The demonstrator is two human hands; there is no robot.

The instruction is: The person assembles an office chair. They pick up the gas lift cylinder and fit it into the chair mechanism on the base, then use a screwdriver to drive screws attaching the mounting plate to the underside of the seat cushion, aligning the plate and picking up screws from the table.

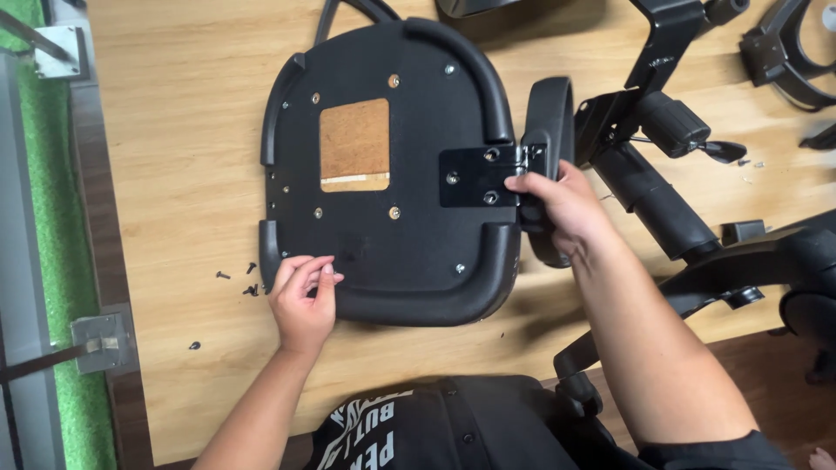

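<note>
The armrest (547, 165) is gripped by the right hand (562, 204) against the bracket plate (479, 177) at the seat base (392, 174), long axis front-to-back; the left hand (303, 300), fingers curled, rests on the seat edge beside loose screws (248, 278)

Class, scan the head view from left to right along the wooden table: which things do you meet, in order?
Green turf strip → loose black screws → left hand → black chair seat underside → right hand → black gas-lift mechanism.
</note>
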